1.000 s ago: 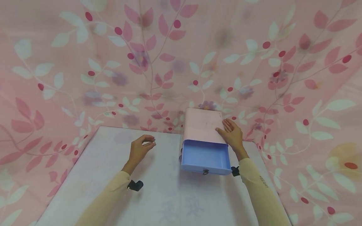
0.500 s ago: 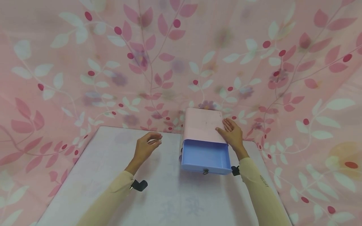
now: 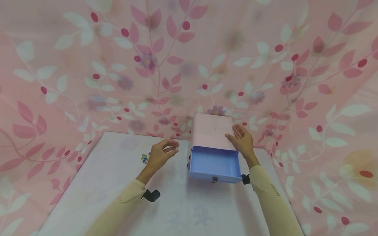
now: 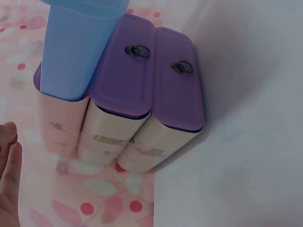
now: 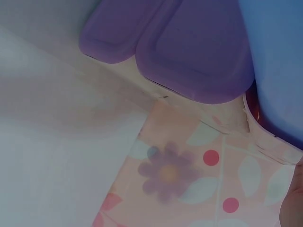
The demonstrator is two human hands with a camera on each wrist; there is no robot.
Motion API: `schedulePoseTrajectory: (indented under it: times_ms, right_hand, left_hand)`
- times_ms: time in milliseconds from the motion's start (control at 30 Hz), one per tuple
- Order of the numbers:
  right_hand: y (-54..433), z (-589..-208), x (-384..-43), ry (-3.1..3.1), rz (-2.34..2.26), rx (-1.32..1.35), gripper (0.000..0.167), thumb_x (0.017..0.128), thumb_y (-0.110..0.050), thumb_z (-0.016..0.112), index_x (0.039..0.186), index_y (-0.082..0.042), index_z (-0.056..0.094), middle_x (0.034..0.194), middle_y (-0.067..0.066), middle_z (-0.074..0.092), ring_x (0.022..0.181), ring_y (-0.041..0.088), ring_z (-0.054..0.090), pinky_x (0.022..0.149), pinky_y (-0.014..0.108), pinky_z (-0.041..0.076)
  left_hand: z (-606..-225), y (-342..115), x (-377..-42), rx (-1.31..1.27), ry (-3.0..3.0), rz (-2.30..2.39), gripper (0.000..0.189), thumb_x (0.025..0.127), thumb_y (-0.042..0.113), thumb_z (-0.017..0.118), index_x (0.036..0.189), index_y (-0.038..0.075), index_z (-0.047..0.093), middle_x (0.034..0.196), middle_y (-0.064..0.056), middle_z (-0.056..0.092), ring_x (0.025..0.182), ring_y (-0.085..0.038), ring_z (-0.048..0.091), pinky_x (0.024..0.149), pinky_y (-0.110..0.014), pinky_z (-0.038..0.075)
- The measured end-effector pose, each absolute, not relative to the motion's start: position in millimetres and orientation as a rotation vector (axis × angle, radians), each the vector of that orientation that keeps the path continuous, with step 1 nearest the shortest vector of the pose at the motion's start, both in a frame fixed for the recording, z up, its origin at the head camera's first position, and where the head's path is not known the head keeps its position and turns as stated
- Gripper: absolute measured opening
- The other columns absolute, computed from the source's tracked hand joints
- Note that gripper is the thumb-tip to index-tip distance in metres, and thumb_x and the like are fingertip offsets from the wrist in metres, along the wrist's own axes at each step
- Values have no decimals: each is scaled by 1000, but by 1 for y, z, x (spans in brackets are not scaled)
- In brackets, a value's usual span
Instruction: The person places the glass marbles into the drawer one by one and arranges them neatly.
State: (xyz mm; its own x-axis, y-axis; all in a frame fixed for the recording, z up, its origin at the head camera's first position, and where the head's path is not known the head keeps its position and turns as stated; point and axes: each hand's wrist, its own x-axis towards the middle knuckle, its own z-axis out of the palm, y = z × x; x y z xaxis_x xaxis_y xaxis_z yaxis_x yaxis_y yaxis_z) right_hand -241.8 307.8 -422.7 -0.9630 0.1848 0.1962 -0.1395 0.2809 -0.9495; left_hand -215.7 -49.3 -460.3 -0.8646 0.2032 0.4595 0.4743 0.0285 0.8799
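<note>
A small drawer cabinet with a pink top (image 3: 213,131) stands at the table's back, its blue top drawer (image 3: 215,164) pulled out and bare inside. To its left, my left hand (image 3: 159,155) is raised with thumb and forefinger together. Between these fingertips the left wrist view shows a small brownish marble (image 4: 14,140), mostly hidden. Behind that wrist lie several green, blue and clear glass marbles (image 3: 144,158), partly covered by the hand. My right hand (image 3: 243,142) rests against the cabinet's right side, fingers straight, thumb on the top edge.
Below the blue drawer are two purple drawers (image 4: 125,71) with ring pulls, both closed. A ring pull (image 3: 214,179) hangs on the blue drawer's front. The white table (image 3: 171,203) meets a pink floral cloth (image 3: 177,65) behind.
My left hand has moved right, toward the cabinet, bringing the marbles on the table into view behind it. My right hand and the cabinet have stayed in place.
</note>
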Motion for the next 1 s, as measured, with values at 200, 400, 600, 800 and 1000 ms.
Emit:
schedulePoseTrajectory:
  times_ms: [200,400,600,800,1000]
  right_hand:
    - [319,-444,-254,-2287,1700,-63,84,78,-13,83,147,-1,38,148,13,44,135,23,42,105,27,37]
    - [320,-449,-256,-2294,1658,-47,84,78,-17,84,147,-2,39,148,11,44,135,21,43,104,27,38]
    - [313,-431,-246,-2284,1714,-44,82,78,-8,82,145,4,37,147,18,43,135,28,41,104,32,37]
    - [310,-426,-243,-2283,1728,-58,81,78,-6,82,145,4,38,147,19,43,135,29,42,105,34,37]
    - [319,-444,-255,-2289,1691,-89,85,76,-17,85,146,-1,39,147,12,46,134,21,44,103,27,38]
  left_hand:
    - [-462,-36,-216,-754,-2116,-1951,30,79,-11,74,107,-5,66,101,-19,69,97,-31,68,84,-45,54]
    - [-479,-23,-223,-742,-2155,-1976,29,79,-5,77,106,2,68,102,-12,70,97,-28,69,83,-36,55]
    - [-482,-15,-221,-823,-2179,-1935,30,82,0,76,109,10,68,105,-4,69,98,-25,69,84,-32,54]
    - [-480,-8,-217,-904,-2192,-1897,30,83,-2,74,110,10,68,106,-2,69,98,-16,68,86,-37,54]
    - [-478,0,-214,-924,-2247,-1853,29,84,2,74,109,14,69,105,4,69,99,-10,67,86,-28,53]
